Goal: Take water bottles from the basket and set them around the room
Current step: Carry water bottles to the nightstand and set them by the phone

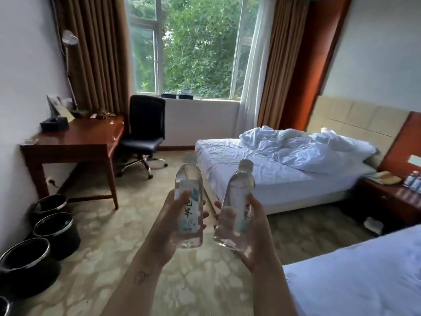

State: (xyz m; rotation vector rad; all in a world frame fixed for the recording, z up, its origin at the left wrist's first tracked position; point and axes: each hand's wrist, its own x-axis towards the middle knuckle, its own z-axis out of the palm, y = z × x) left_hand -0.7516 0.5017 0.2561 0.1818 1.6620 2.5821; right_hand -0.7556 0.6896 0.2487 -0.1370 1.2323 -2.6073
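Water bottles point(188, 201), one per hand, held upright over the carpet mid-room
From the left: round black bins point(54, 231) line the wall by a glossy wooden desk point(79, 137) and a padded black chair point(143, 133); the left hand point(165, 226) wraps fingers and thumb round the left bottle point(188, 215), and the right hand point(258, 236) clamps the right bottle point(237, 201) the same way, tipped slightly inward. Both are clear ribbed plastic with pale labels and caps, gripped low on the body, probably so they can be stood down base first. Beyond lie a rumpled white bed point(227, 160) and a wooden nightstand point(387, 199) where other bottles point(413, 182) stand; the basket is out of view
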